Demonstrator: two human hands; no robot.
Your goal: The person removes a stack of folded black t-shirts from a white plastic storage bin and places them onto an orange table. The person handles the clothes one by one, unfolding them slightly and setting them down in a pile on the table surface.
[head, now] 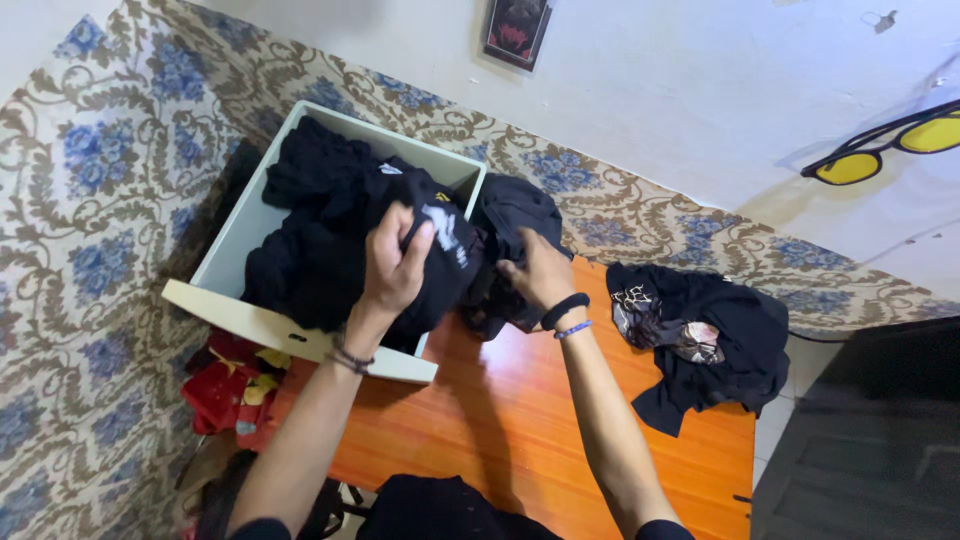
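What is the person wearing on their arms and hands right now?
Both hands are bare, without gloves or visible rings. The left hand has thin dark cord bracelets at its wrist. The right hand has a thick black band at its wrist, with a thin purple beaded bracelet just behind it. Both forearms are bare; dark sleeve edges show only at the bottom of the picture.

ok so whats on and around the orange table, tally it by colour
black: 3 - clothes pile in the drawer, garment under the right hand, printed shirt
white: 1 - drawer
red: 1 - cloth bundle beside the table
yellow: 1 - sunglasses on the wall
total: 6
Left hand and right hand both grip black clothes.
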